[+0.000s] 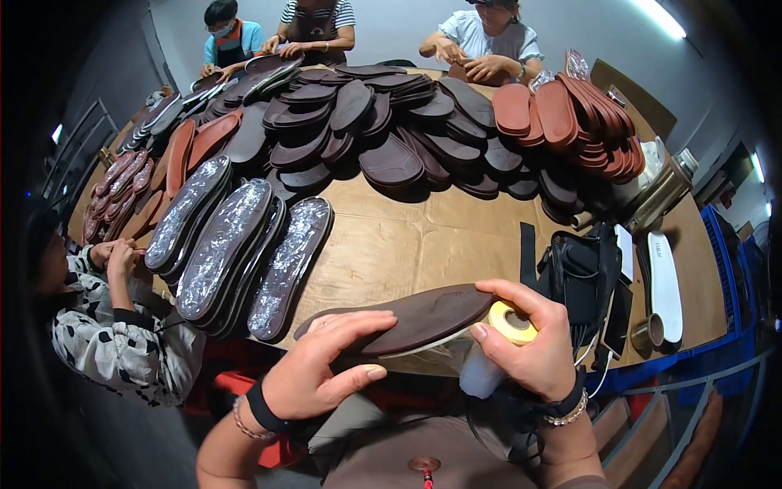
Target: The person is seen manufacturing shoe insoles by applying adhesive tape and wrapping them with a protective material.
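Observation:
A dark brown shoe sole point(432, 318) lies at a slant between my hands at the near table edge, with a pale strip along its near side. My left hand point(322, 363) rests on its left part, fingers stretched flat over the top and thumb apart. At the sole's right end, my right hand point(533, 334) is closed around a yellow tape roll point(511, 322). Its forefinger reaches onto the tip of the sole. Something whitish and translucent point(481, 371) hangs below the right hand; its kind is unclear.
Film-wrapped soles point(224, 244) stand in stacks at the left. Dark soles point(391, 163) are heaped across the middle, reddish-brown ones point(558, 114) at the far right. A black bag point(578, 269), a white insole point(664, 285) and a metal flask point(664, 191) sit right. People work around the table.

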Available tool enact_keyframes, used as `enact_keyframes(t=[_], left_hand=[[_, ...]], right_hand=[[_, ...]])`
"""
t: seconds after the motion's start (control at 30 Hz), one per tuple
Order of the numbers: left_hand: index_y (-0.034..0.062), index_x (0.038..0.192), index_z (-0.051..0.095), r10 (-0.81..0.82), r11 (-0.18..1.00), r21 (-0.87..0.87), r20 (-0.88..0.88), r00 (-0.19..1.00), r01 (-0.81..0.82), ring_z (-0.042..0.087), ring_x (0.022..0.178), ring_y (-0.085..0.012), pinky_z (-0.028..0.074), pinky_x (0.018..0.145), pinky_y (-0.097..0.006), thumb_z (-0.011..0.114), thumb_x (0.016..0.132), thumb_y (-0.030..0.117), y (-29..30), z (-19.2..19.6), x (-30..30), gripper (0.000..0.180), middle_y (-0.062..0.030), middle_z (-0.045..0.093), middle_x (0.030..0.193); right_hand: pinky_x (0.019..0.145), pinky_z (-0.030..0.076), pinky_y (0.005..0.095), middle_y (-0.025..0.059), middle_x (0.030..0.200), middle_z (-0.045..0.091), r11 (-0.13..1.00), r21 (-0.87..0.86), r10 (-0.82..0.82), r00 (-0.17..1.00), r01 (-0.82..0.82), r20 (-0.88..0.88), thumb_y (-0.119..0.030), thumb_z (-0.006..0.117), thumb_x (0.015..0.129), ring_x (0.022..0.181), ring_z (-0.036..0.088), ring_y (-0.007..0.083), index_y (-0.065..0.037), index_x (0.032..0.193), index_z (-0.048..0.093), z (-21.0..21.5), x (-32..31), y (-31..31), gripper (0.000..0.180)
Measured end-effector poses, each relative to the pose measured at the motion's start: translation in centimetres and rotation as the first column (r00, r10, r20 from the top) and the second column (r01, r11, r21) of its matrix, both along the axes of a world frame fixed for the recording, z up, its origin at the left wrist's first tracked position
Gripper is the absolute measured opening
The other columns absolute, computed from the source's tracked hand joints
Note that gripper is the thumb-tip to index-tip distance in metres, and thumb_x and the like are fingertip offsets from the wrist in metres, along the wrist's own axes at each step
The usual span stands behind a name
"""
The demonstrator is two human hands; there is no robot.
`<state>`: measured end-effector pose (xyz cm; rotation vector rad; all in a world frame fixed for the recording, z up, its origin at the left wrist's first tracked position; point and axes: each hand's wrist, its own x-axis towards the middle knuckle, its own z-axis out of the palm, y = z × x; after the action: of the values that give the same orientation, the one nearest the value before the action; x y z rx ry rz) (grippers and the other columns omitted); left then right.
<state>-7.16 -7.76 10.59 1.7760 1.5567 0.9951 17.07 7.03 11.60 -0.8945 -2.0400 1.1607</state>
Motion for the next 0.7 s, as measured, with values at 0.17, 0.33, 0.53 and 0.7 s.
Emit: enact_keyframes(t=[0.17, 0.33, 0.53, 0.7], left_hand=[[-0.0014, 0.149, 0.049, -0.12, 0.982, -0.13, 0.126, 0.985, 0.136, 0.054, 0.137, -0.0303, 0.04, 0.115, -0.038, 0.073, 0.095, 0.021, 2.4, 2.4, -0.9, 0.064, -0.0207, 0.058, 0.145], [-0.0025, 0.158, 0.032, -0.247, 0.95, -0.163, 0.124, 0.961, 0.265, 0.05, 0.14, -0.0317, 0.038, 0.116, -0.038, 0.07, 0.095, 0.029, 5.1, 2.9, -0.6, 0.08, -0.0241, 0.049, 0.15], [-0.0032, 0.157, 0.029, -0.257, 0.956, -0.139, 0.031, 0.966, 0.259, 0.053, 0.133, -0.0403, 0.042, 0.112, -0.042, 0.064, 0.094, 0.041, 6.5, 2.0, 0.1, 0.084, -0.0288, 0.049, 0.144], [-0.0029, 0.161, 0.023, -0.269, 0.936, -0.166, 0.228, 0.936, 0.309, 0.038, 0.148, -0.0336, 0.029, 0.122, -0.041, 0.064, 0.096, 0.044, 6.3, 2.6, -0.7, 0.09, -0.0242, 0.038, 0.157]], right_hand=[[0.076, 0.059, 0.0319, 0.0173, 0.094, 0.075, 0.966, 0.253, 0.065, 0.997, -0.053, -0.038, -0.018, 0.085, 0.077, 0.082, 0.076, 0.0245, 0.002, 0.113, 0.072, 1.5, -1.4, -0.1, 0.043], [0.076, 0.059, 0.0347, 0.0169, 0.096, 0.073, 0.916, 0.378, 0.151, 0.988, -0.135, -0.012, -0.019, 0.085, 0.076, 0.084, 0.075, 0.0302, -0.001, 0.116, 0.071, 2.6, -1.9, -0.3, 0.046], [0.081, 0.057, 0.0362, 0.0169, 0.1, 0.071, 0.886, 0.407, 0.251, 0.968, -0.222, -0.017, -0.018, 0.084, 0.075, 0.089, 0.073, 0.0321, -0.001, 0.126, 0.063, 3.3, -1.8, 0.5, 0.058], [0.089, 0.054, 0.0329, 0.0163, 0.107, 0.065, 0.905, 0.281, 0.337, 0.941, -0.32, -0.013, -0.018, 0.086, 0.075, 0.099, 0.069, 0.026, -0.002, 0.144, 0.039, 2.4, -1.0, 1.2, 0.085]])
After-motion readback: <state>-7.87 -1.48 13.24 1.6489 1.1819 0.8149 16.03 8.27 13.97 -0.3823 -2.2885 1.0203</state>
